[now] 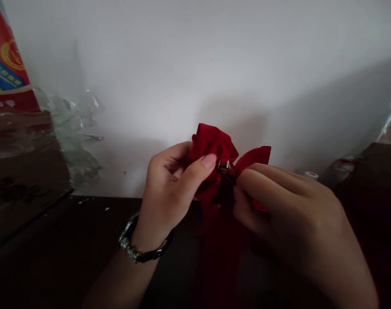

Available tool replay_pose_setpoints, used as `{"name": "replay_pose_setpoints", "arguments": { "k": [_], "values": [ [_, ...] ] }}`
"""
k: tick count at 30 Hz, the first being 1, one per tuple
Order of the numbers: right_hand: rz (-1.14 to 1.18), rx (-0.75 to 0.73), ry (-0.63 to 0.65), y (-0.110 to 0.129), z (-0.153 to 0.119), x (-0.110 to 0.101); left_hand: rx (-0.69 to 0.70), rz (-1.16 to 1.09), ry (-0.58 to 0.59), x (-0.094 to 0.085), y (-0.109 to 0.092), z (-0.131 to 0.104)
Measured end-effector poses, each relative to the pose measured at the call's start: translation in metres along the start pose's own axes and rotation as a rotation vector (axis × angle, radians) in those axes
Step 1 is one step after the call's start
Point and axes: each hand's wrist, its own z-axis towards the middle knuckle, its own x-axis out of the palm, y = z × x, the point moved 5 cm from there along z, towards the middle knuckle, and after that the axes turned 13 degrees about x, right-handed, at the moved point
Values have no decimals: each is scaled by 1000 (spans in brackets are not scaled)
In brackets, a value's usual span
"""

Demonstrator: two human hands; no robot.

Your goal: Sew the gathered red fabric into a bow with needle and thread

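Observation:
A red fabric bow [213, 139] is held up in front of the wall, between my two hands. My left hand [174, 184] is closed on its left loop, with the thumb pressed on the cloth beside a small metal clip [225, 166]. The clip lies at the middle of the bow. From the other side, my right hand [282, 201] is closed at the bow's right loop, fingertips by the clip's right end. Whether those fingertips also grip the clip is hidden. Red cloth hangs below the bow into shadow.
Behind is a white wall [169, 77] above a dark tabletop [95, 240] with small white scraps. At left stand a cardboard box [24, 163], a red printed bag [11, 56] and crumpled clear plastic [77, 137]. Another box [372, 171] and a white roll-like object [311, 175] are at right.

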Motion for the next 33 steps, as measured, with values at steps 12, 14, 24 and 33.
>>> {"name": "replay_pose_setpoints", "arguments": {
  "k": [12, 14, 24, 33],
  "values": [
    [18, 59, -25, -7, 2, 2, -146, -132, 33, 0, 3, 0],
    [40, 56, -30, -9, 3, 1, -164, -173, 34, 1, 4, -1],
    [82, 101, -89, -9, 4, 6, -21, -126, 5, 2, 4, -2],
    [128, 208, -50, -3, -1, 4, 69, 2, 8, 7, -6, -9]
  ]
}}
